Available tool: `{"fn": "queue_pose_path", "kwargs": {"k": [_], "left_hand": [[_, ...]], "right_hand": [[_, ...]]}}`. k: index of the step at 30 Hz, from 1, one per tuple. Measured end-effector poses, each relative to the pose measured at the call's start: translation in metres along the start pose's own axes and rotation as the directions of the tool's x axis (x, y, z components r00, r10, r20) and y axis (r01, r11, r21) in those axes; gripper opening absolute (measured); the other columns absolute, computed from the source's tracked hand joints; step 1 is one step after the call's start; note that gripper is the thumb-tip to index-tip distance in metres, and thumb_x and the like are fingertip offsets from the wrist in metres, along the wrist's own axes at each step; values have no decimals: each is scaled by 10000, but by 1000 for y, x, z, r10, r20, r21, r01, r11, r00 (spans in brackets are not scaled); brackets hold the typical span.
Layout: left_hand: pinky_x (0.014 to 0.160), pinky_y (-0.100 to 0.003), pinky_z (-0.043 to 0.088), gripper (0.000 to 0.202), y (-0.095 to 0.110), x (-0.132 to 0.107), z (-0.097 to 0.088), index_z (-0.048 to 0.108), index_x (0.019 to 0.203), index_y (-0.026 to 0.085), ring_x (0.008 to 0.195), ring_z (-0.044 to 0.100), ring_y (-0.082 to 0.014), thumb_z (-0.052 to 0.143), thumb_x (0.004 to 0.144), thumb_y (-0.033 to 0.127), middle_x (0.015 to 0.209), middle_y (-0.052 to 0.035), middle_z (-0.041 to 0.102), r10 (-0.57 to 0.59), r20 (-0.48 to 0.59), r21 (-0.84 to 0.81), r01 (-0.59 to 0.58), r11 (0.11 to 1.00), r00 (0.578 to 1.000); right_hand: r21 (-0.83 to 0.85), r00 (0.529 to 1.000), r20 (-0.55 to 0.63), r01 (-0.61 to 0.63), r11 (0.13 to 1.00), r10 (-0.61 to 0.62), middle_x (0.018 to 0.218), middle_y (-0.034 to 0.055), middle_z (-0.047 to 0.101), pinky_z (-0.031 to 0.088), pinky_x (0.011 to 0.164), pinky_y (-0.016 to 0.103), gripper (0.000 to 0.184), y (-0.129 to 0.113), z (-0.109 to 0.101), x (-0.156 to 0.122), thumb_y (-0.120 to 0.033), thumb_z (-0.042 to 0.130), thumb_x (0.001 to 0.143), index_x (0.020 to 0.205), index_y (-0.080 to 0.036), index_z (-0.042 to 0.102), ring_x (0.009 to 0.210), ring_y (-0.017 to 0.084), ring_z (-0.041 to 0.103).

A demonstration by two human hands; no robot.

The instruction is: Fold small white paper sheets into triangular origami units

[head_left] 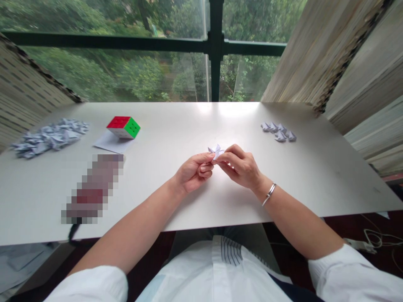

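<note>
A small folded white paper piece (216,150) with pointed tips is held just above the middle of the table. My left hand (197,171) pinches it from the left between thumb and curled fingers. From the right, my right hand (239,165) grips the same piece with thumb and fingertips, which cover part of it. To the right lies a small group of folded paper pieces (279,131), several of them, similar in look. A large heap of folded paper pieces (50,137) is at the far left.
A puzzle cube (123,127) with red and green faces sits on white paper (108,143) at the back left. In front of it lies a blurred-out flat object (94,188) with a black strap. The white table (176,121) meets a window; curtains hang at both sides.
</note>
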State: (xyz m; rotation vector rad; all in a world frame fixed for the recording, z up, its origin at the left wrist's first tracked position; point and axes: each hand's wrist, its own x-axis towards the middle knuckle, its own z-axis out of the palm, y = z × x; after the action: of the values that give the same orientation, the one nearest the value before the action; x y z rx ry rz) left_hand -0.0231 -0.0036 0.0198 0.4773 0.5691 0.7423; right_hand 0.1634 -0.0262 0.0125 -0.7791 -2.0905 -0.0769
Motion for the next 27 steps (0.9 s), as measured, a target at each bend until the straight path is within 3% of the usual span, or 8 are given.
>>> {"fn": "queue_pose_path", "kwargs": {"k": [6,13,20,27], "left_hand": [[327,-75,289,87,1,0,1,576,749,91,376,382,19,630,801,47,586,41,513,6,-32,-1,-6,1000,999],[317,-73,277,128,0,1,1,561,729,106,370,362,22,656,785,40,590,45,501,-43,-72,38,46,998,996],[317,-71,279,102,1,1,2,575,730,92,372,358,28,630,792,34,603,38,509,2,-89,40,1,999,996],[312,-68,273,97,1,2,-1,573,736,92,376,354,27,641,787,45,614,33,510,-36,-98,40,40,998,994]], "right_hand": [[-20,1000,-19,-23,1000,23,906,29,596,459,584,222,103,1,1,0,-206,572,941,1017,-219,641,691,96,584],[-116,993,97,73,991,-62,836,22,593,435,586,244,167,2,-5,0,-209,519,962,1011,-253,672,692,115,568],[-67,996,83,-35,997,41,963,56,634,459,613,246,185,2,-2,0,-258,517,977,1114,-209,632,733,117,610],[-101,995,104,19,995,-9,887,37,593,436,600,239,194,4,-1,-1,-222,494,982,1072,-239,666,720,115,583]]}}
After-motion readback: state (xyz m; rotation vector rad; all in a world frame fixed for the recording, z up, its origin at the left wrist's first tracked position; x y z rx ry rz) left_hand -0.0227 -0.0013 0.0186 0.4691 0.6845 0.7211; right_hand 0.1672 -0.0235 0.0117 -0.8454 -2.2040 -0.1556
